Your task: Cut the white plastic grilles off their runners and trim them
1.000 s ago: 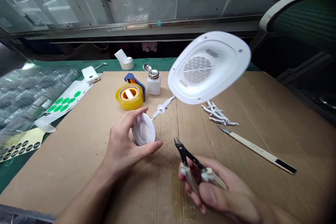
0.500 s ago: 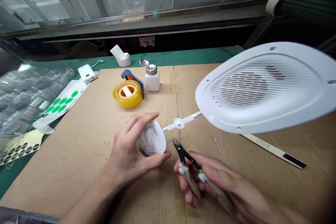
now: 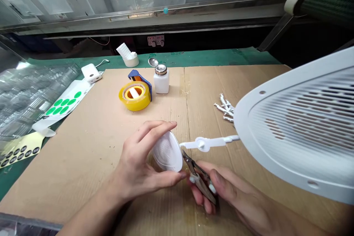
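Observation:
My left hand (image 3: 141,162) is closed around a small white oval grille cover (image 3: 166,151), holding it on edge over the cardboard sheet (image 3: 91,143). A thin white plastic sprue (image 3: 206,142) joins this cover to a much larger white grille cover (image 3: 301,127), which fills the right of the view, close to the camera. My right hand (image 3: 218,188) grips a pair of side cutters (image 3: 195,175). Their jaws sit at the spot where the sprue meets the small cover.
A yellow tape roll (image 3: 135,96) in a blue dispenser, a white pump bottle (image 3: 161,79) and a small white cup (image 3: 129,58) stand at the back. Cut white sprue pieces (image 3: 225,108) lie at mid right. Sticker sheets (image 3: 65,105) and plastic trays (image 3: 24,96) lie left.
The joined covers swung nearer, the large one filling the right side and hiding the knife. My right hand moved the cutters left up to the sprue at the small cover.

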Motion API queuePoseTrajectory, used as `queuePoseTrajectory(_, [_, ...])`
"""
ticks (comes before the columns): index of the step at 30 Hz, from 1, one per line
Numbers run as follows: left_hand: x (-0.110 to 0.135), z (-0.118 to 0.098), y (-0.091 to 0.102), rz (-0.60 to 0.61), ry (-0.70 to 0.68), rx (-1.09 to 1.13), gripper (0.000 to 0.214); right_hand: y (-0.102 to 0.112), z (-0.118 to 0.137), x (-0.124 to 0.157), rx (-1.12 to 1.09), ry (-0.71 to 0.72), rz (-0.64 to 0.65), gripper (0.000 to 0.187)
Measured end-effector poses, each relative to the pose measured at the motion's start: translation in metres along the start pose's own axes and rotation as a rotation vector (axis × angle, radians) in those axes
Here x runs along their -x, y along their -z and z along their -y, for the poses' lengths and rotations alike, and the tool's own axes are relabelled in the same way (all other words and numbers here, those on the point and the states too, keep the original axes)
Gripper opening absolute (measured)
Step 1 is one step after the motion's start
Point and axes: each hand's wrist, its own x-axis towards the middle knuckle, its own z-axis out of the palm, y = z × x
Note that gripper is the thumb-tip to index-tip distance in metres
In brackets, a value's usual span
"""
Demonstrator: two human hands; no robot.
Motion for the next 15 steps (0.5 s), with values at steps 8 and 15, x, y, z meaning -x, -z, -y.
queuePoseTrajectory(8, [0.0011, -0.0009, -0.0011, 0.012, -0.015, -0.005, 0.076, 0.0001, 0.0033, -0.0006, 0.089, 0.023, -0.022, 0.063])
queuePoseTrajectory(15, [0.002, -0.0011, -0.0035, 0.012, -0.029, -0.035, 0.075, -0.0012, -0.0005, -0.0019, 0.065, 0.037, -0.05, 0.062])
